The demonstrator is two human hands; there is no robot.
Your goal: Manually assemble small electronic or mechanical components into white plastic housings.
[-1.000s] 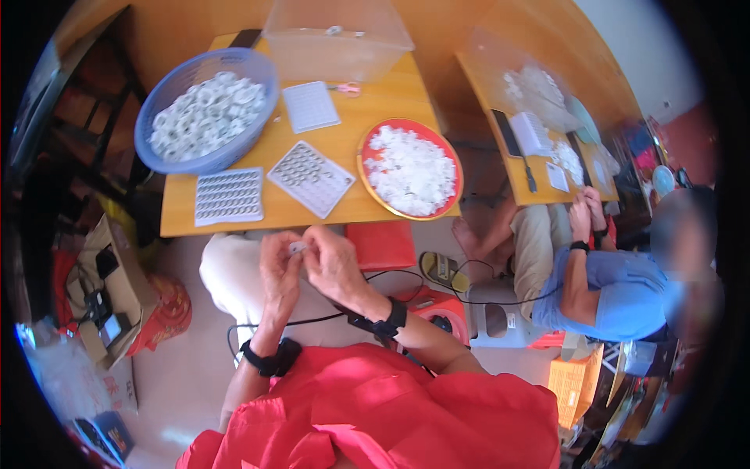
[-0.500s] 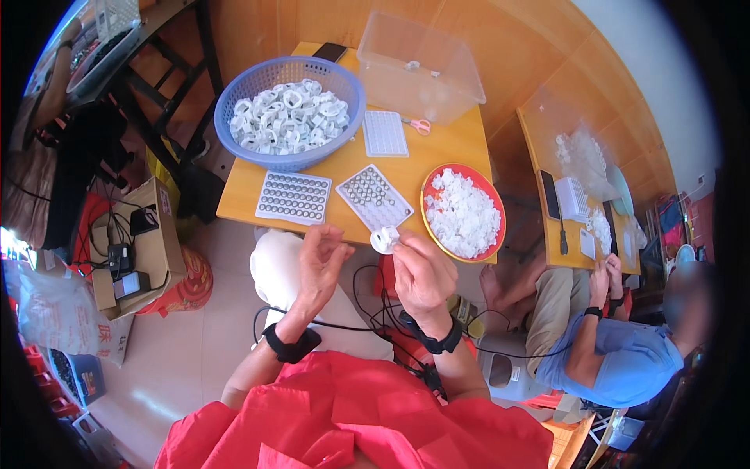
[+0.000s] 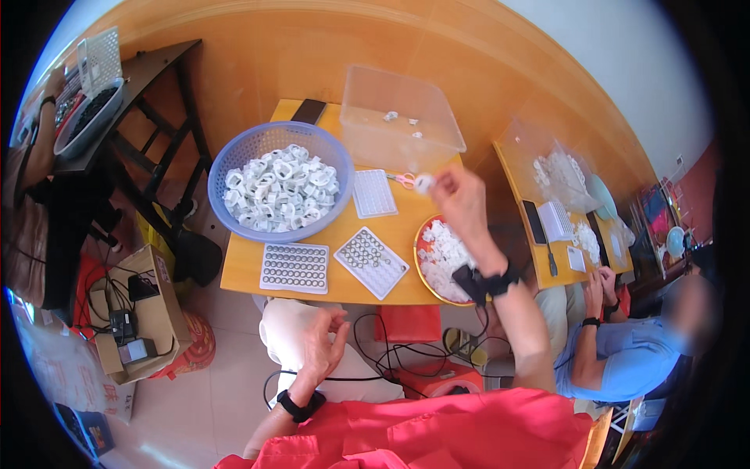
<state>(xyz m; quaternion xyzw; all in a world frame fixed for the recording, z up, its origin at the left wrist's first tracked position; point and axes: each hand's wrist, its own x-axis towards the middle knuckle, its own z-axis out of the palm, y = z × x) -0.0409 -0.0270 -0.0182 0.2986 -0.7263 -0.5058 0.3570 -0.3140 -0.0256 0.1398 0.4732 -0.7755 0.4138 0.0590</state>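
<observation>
My right hand (image 3: 461,205) is stretched over the far right of the table, above the red plate and beside the clear bin. A small white plastic part (image 3: 424,184), slightly blurred, is pinched at its fingertips. My left hand (image 3: 320,342) hovers in front of the table's near edge above my lap, fingers loosely curled and apart, nothing visible in it. A blue basket (image 3: 222,205) heaped with white ring-shaped plastic parts (image 3: 283,187) stands on the left. The clear plastic bin (image 3: 367,144) at the back holds a few white parts.
Near the front edge lie a full tray of small round metallic pieces (image 3: 294,268) and a partly filled tray (image 3: 383,277). A white tray (image 3: 375,194), pink scissors (image 3: 405,180), phone (image 3: 309,112) and red plate (image 3: 422,270) of white pieces share the table. A co-worker (image 3: 617,348) sits right.
My right hand has moved away from my left, forward and right toward the clear bin, carrying the white part. My left hand stays near my lap. The view has shifted.
</observation>
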